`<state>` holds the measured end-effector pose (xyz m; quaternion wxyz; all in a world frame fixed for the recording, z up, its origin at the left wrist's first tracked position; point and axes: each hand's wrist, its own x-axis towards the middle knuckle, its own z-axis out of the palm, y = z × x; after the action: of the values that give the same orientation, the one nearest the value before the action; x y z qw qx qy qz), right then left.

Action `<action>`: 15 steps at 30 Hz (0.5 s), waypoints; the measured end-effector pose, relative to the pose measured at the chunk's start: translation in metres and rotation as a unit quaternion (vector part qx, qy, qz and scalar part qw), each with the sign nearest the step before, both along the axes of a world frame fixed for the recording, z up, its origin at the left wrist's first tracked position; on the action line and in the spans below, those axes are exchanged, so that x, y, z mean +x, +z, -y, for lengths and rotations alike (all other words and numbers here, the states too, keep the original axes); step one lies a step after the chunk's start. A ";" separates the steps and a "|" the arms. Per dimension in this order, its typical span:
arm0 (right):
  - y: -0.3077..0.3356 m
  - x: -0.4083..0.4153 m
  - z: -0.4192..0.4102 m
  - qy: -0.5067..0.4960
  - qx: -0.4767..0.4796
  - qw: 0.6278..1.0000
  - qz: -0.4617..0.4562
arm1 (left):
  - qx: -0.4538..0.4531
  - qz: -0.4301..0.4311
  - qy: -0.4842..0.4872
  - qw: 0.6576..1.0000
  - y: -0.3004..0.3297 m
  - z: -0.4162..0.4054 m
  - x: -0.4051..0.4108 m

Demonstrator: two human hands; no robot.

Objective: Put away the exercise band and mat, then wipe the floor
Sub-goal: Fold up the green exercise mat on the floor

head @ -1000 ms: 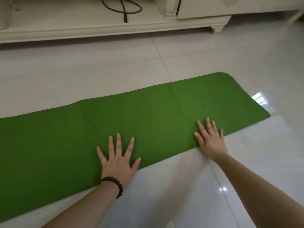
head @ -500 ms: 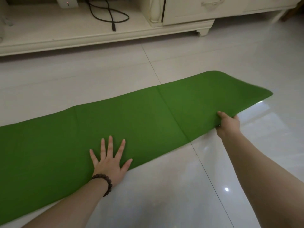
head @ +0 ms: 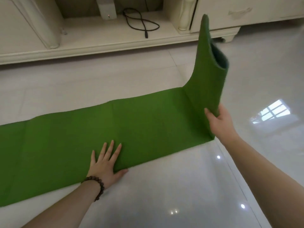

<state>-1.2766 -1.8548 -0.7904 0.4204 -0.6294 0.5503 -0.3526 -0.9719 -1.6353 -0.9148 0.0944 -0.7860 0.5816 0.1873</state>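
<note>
A person kneeling on a glossy tiled floor [head: 164, 195] folds a green mat [head: 131, 129], which lies in a long strip from the 9 o'clock edge of the frame toward 3 o'clock. The right hand [head: 220, 118] grasps the near edge of the raised end panel, thumb on the inner face and fingers behind, and holds it close to upright at about 2 o'clock, its top curling over. The left hand [head: 105, 163], a beaded bracelet [head: 97, 186] on its wrist, lies flat with fingers spread on the mat at 6 o'clock, thumb just off the near edge on the tile. To fold cleanly, the raised panel likely needs to hinge at the crease where it meets the flat part and come down toward 9 o'clock with edges aligned, while the flat palm pins the strip against sliding on the slick tile, then clears before the panel lands. No exercise band is in view. A cream cabinet [head: 115, 45] with a loose black cable [head: 141, 23] stands at 12 o'clock.
</note>
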 end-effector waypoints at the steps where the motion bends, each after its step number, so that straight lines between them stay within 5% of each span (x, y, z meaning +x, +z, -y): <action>1: -0.007 0.010 -0.011 0.052 -0.034 0.997 -0.045 | -0.001 -0.002 0.008 1.000 0.001 -0.004 0.004; 4: -0.048 0.036 -0.040 0.253 -0.077 0.938 -0.226 | -0.004 -0.013 0.037 0.999 0.002 -0.014 0.013; 8: -0.108 0.053 -0.063 0.351 -0.078 0.774 -0.521 | -0.006 -0.025 0.073 0.997 0.000 -0.021 0.018; 11: -0.113 0.058 -0.064 0.354 -0.079 0.750 -0.553 | -0.014 -0.034 0.073 0.997 0.006 -0.016 0.009; 15: -0.109 0.072 -0.074 0.371 -0.097 0.743 -0.548 | -0.057 -0.038 -0.047 0.997 0.013 0.006 -0.022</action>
<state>-1.2047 -1.7811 -0.8991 0.0803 -0.9062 0.3716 0.1852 -0.9941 -1.6416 -0.9016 0.0361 -0.7539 0.6310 0.1795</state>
